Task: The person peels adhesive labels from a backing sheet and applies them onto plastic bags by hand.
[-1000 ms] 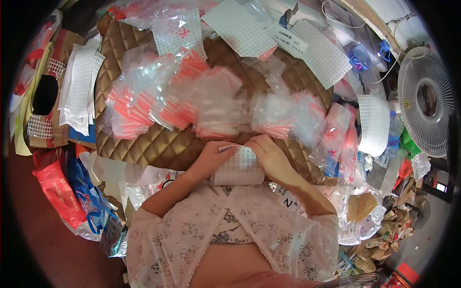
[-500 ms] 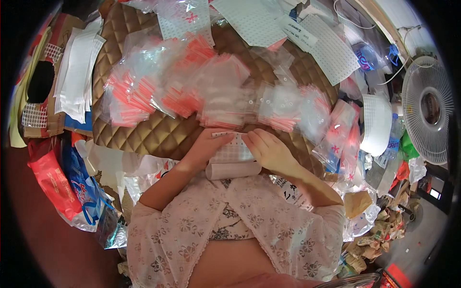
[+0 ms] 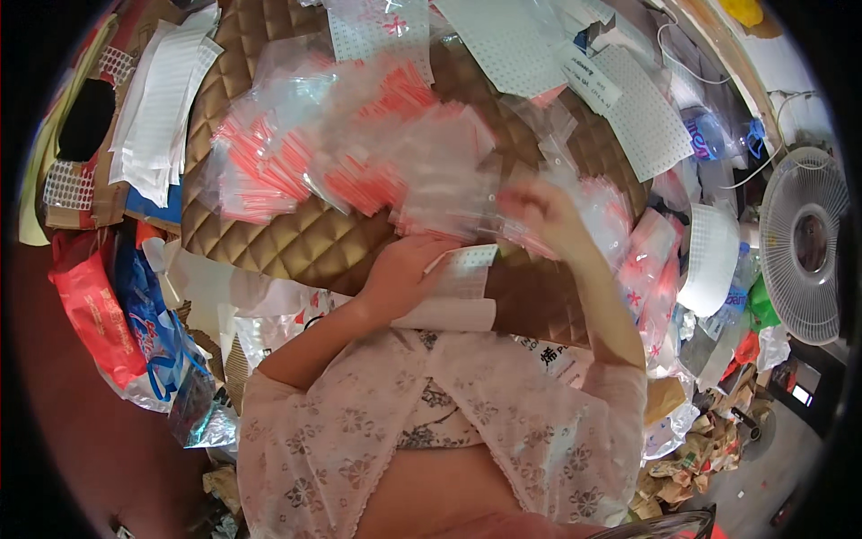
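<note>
My left hand (image 3: pixel 406 277) is closed on the edge of a white sheet of small dotted stickers (image 3: pixel 467 278) whose lower end curls into a roll in front of my body. My right hand (image 3: pixel 543 214) is above the right-hand pile of small clear zip bags (image 3: pixel 602 220). Motion smears its fingers, so whether they hold anything cannot be made out. To the left of that hand lies a wide heap of clear bags with red edges (image 3: pixel 364 180), spread over a brown quilted surface (image 3: pixel 278 256).
Sticker sheets (image 3: pixel 512 49) lie at the far side. A stack of white sheets (image 3: pixel 162 108) is at far left. Red bag (image 3: pixel 94 314) and blue bag (image 3: pixel 157 323) hang at left. On the right are a roll of white sheets (image 3: pixel 709 260), a bottle (image 3: pixel 738 283) and a fan (image 3: pixel 808 242).
My right hand has left the sticker sheet and moved up and right over the small bags. My left hand still holds the sheet. The whole view has shifted slightly.
</note>
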Available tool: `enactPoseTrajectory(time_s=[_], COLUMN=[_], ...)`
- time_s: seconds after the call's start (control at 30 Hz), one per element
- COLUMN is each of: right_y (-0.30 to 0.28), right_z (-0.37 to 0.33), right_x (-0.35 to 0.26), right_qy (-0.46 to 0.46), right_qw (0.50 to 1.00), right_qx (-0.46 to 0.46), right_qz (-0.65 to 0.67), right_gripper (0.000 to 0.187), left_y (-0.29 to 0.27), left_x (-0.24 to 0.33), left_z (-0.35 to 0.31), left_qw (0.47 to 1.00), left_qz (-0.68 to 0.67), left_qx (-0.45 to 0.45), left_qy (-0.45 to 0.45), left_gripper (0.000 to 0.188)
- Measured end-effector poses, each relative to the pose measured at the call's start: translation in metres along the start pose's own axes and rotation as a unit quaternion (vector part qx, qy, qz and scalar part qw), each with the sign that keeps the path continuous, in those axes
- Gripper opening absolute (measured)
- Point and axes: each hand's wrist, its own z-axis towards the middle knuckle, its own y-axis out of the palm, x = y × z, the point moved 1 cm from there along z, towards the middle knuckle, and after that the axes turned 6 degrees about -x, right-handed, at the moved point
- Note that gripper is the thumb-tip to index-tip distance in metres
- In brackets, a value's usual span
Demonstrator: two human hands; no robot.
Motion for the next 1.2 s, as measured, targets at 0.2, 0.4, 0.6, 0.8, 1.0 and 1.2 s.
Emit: enactPoseTrajectory(time_s=[0.2,0.4,0.6,0.8,1.0,1.2], right_y=[-0.022,-0.026,-0.008,0.006,0.014,-0.015], right_z=[0.023,0.014,0.024,0.058,0.059,0.048], right_x=[0.026,0.041,0.031,0.043,0.026,0.027], right_qy=[0.062,0.081,0.01,-0.025,-0.067,-0.039], right_qw=[0.94,0.89,0.916,0.999,0.933,0.959], right_qx=[0.039,0.038,0.011,-0.042,0.041,0.037], right_qz=[0.334,0.448,0.402,-0.002,-0.351,-0.278], right_gripper=[0.021,0.021,0.026,0.038,0.041,0.036], left_y=[-0.009,-0.006,0.008,0.032,0.032,0.035], left_x=[0.005,-0.004,0.007,-0.017,-0.019,-0.022], left_z=[0.012,0.011,0.016,0.026,0.026,0.021], left_qw=[0.989,0.988,0.981,0.921,0.94,0.937], left_qz=[-0.13,-0.142,0.149,0.353,0.298,0.314], left_qx=[-0.027,-0.024,-0.034,0.007,-0.024,-0.024], left_qy=[-0.065,-0.058,0.116,0.166,0.164,0.148], left_gripper=[0.021,0.021,0.026,0.031,0.04,0.041])
